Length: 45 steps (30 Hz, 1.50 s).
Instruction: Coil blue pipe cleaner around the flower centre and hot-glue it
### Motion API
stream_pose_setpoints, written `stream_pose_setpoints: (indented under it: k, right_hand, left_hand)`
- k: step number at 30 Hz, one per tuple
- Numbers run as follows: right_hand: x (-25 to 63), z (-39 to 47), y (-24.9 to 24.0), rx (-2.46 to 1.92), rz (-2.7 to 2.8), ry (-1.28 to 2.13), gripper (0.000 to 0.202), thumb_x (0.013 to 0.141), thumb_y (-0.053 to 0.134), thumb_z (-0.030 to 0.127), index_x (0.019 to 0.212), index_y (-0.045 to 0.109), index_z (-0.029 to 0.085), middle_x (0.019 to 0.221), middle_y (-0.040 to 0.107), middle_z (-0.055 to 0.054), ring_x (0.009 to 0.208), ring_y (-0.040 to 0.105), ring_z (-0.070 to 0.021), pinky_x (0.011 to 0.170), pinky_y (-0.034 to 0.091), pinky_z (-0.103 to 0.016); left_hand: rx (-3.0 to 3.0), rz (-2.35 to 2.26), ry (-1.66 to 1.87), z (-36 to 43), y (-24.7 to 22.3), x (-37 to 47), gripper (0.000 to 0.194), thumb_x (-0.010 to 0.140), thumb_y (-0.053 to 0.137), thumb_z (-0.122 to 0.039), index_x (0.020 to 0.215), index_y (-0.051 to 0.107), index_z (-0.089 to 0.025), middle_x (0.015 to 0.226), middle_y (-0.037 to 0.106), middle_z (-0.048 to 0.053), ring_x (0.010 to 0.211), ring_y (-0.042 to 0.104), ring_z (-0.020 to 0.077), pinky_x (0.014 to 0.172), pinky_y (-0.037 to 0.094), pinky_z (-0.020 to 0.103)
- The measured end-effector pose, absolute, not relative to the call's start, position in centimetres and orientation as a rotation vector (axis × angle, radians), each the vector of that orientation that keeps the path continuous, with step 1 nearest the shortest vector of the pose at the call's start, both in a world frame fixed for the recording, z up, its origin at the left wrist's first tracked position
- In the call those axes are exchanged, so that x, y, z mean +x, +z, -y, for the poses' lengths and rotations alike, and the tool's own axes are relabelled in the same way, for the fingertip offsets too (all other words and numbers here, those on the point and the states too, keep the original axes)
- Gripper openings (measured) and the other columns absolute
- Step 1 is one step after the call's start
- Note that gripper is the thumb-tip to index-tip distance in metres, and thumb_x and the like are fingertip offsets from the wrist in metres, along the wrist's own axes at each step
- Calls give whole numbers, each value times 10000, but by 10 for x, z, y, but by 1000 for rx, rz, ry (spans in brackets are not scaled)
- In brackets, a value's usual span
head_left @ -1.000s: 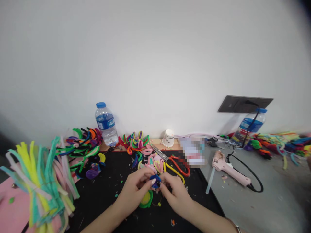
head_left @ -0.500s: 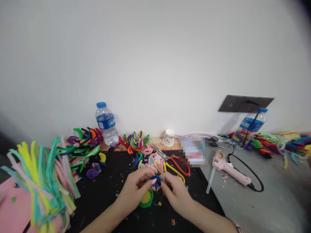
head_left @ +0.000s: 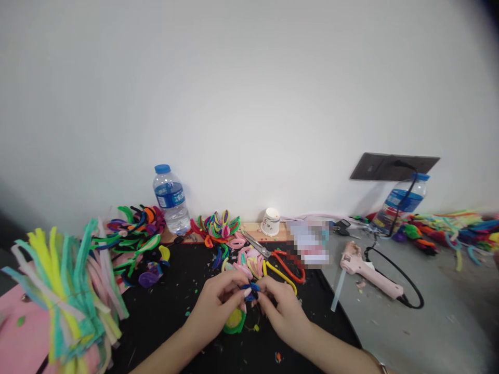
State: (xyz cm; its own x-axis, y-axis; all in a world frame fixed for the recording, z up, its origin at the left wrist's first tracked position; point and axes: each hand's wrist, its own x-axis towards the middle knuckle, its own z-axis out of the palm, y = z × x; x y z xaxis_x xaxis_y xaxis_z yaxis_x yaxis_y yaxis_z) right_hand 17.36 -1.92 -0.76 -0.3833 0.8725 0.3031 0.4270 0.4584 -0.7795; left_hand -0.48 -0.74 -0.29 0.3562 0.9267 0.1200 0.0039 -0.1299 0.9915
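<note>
Between the fingertips of both hands is a small blue and black fuzzy piece (head_left: 250,291), partly covered by the fingers. My left hand (head_left: 218,298) pinches it from the left, and my right hand (head_left: 278,304) grips it from the right. Below my left hand's fingertips, a round green and yellow piece (head_left: 234,322) lies on the black mat (head_left: 171,322). Just beyond the hands are a pile of pink looped pieces (head_left: 249,262) and scissors (head_left: 287,266) with red and yellow handles.
Bundled pastel strips (head_left: 66,301) and colourful fuzzy pieces (head_left: 136,234) fill the left. A water bottle (head_left: 170,200) and a paper cup (head_left: 270,222) stand by the wall. A pink glue gun (head_left: 370,275) with a black cord lies right; another bottle (head_left: 401,202) leans behind it.
The blue and black piece has turned slightly between my fingertips. Both hands stay in nearly the same place.
</note>
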Motion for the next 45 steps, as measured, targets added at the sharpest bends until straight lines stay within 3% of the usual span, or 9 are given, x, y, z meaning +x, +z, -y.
stream_pose_setpoints:
  k: [45]
  right_hand:
    - [174, 17, -7, -1107, 1978, 765, 144, 849, 457, 133, 756, 558, 176, 638, 557, 14, 549, 497, -107, 551, 372, -201]
  left_hand:
    - [1454, -908, 1020, 7, -4, -3, 59, 789, 599, -234, 787, 593, -175, 585, 583, -28, 520, 589, 114, 521, 467, 197]
